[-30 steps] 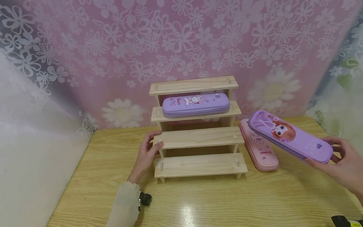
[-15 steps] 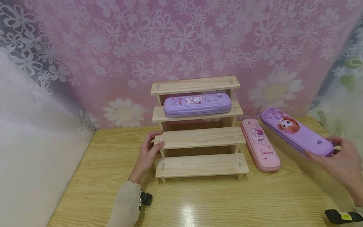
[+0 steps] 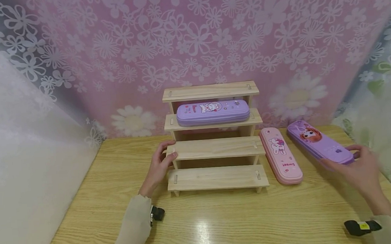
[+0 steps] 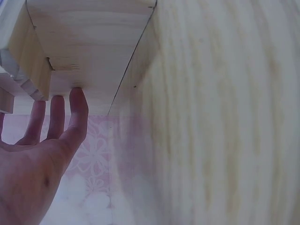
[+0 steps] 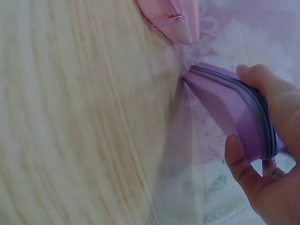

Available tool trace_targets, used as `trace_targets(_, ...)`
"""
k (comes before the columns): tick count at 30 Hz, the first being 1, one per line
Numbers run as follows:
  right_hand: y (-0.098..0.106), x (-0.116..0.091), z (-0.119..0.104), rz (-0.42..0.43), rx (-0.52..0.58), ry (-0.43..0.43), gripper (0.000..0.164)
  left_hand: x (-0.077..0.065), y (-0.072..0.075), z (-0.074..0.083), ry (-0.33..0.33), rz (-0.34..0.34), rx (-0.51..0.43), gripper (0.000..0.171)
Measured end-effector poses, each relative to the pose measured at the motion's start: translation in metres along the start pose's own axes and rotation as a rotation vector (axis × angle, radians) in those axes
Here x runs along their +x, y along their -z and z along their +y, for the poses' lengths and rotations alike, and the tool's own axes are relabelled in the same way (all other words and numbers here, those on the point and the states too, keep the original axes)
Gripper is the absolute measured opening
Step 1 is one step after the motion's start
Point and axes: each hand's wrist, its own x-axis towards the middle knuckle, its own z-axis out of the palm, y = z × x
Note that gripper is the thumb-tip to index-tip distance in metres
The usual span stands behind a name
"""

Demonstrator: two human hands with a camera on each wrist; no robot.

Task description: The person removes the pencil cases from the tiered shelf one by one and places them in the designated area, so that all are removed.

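As right hand (image 3: 359, 171) pinches girl-print case (image 3: 323, 142) near far-right corner of table (image 3: 256, 216), I judge: light, stiffish, near-end hold sound, underside unclear.

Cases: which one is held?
The purple case with the red-haired figure, held by the right hand; the other purple case sits on the rack, the pink case on the table.
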Motion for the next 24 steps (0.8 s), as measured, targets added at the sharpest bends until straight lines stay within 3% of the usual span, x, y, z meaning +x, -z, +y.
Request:
trace_targets(9, -0.007, -0.004, 0.004, -0.056, -0.028, 0.113, 0.074, 0.001, 0.001, -0.003, 0.001, 0.003, 0.004, 0.039)
trace_targets(17, -0.006, -0.013, -0.001, -0.241, 0.014, 0.146, 0.071, 0.0, 0.001, -0.001, 0.006, 0.005, 0.0, 0.041)
trace_targets(24, -0.009, -0.017, -0.004, -0.239, -0.047, 0.135, 0.071, 0.0, 0.0, 0.0, 0.015, 0.0, 0.006, 0.04)
